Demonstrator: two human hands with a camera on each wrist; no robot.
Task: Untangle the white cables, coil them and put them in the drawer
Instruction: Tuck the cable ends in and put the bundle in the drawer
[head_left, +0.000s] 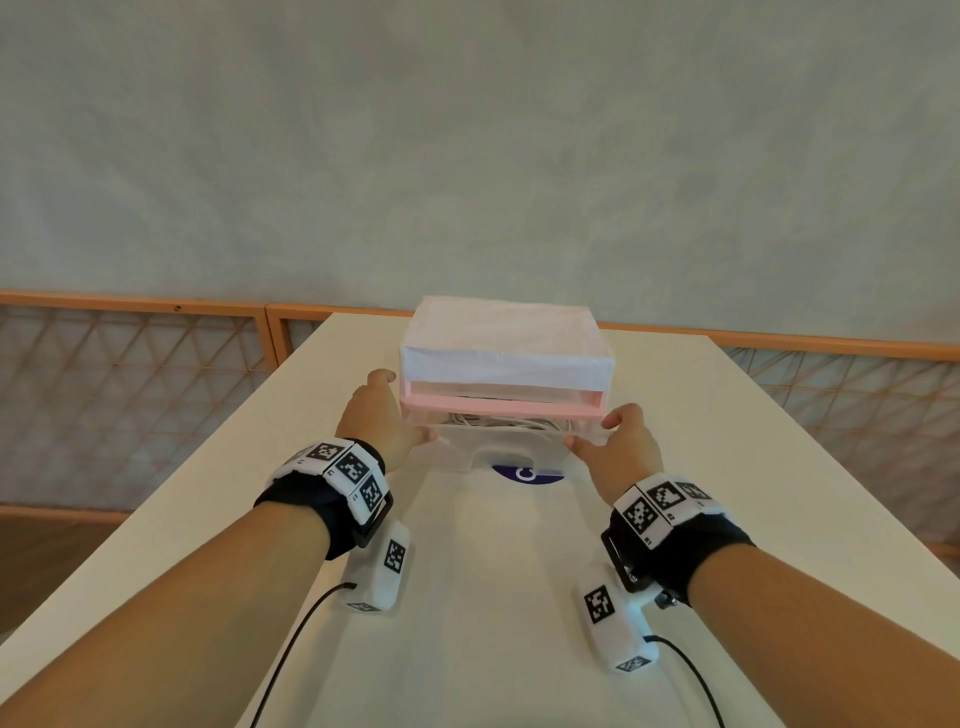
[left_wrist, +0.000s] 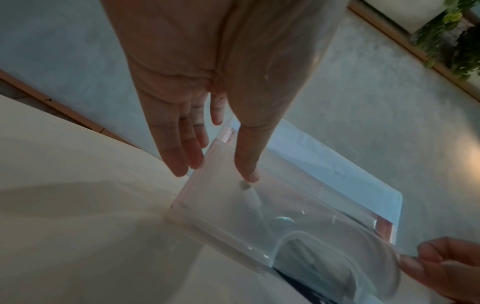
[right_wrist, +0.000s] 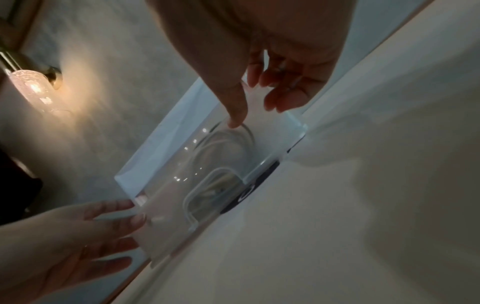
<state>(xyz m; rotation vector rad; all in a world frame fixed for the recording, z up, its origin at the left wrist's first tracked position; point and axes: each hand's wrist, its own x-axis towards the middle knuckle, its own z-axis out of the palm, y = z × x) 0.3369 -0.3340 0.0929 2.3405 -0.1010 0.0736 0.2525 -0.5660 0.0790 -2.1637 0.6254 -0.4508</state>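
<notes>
While the fingers (left_wrist: 179, 156) of each hand pinch a front corner, the left hand (head_left: 382, 421) and right hand (head_left: 618, 441) hold the drawer (head_left: 452, 449) (half out). Cables (head_left: 498, 422) lie coiled inside. The box (head_left: 504, 338) sits straight ahead, just as near to both hands.

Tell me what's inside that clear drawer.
Coiled white cables lie inside the clear drawer, seen through its plastic. Its rear part sits under the white cabinet, so anything there is hidden.

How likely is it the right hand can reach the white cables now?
Probably yes: the right hand grips a front corner of the partly open drawer, and the white cables lie uncovered inside, past its thumb.
</notes>
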